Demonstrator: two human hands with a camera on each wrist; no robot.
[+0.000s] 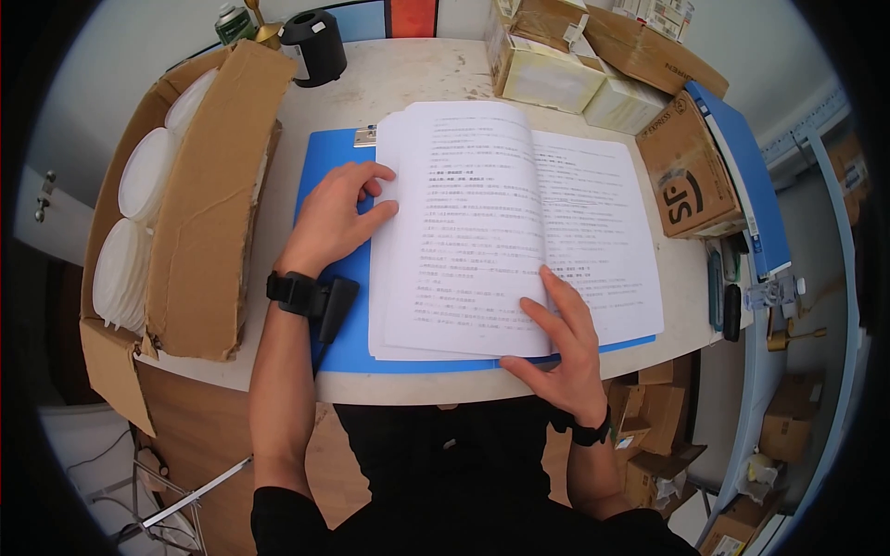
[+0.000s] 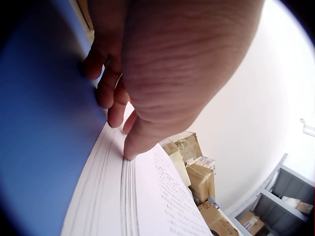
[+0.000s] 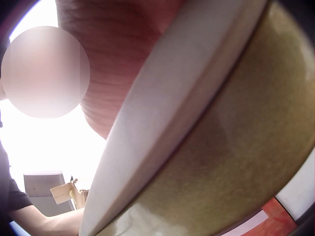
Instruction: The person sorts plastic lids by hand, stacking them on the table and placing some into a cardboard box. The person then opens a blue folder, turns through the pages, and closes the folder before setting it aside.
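Observation:
A thick stack of printed pages (image 1: 464, 232) lies spread like an open book on a blue clipboard (image 1: 338, 343). At the left page edges is the left hand (image 1: 338, 218), its thumb and bent fingertips touching the edge. In the left wrist view, that hand (image 2: 162, 69) has its thumb against the layered sheets (image 2: 125, 196), the other fingers near the blue board (image 2: 44, 118). The right hand (image 1: 565, 347) rests with spread fingers over the lower right of the left-hand page, near the fold. Only part of the right hand (image 3: 106, 64) shows in the right wrist view, beside the table edge (image 3: 147, 118).
A long cardboard box (image 1: 209, 204) with white round lids (image 1: 148, 176) stands at the left. A black cylinder (image 1: 313, 48) is at the back. Boxes (image 1: 547, 74) fill the back right; a carton (image 1: 686, 167) and blue folder (image 1: 742, 176) stand at the right.

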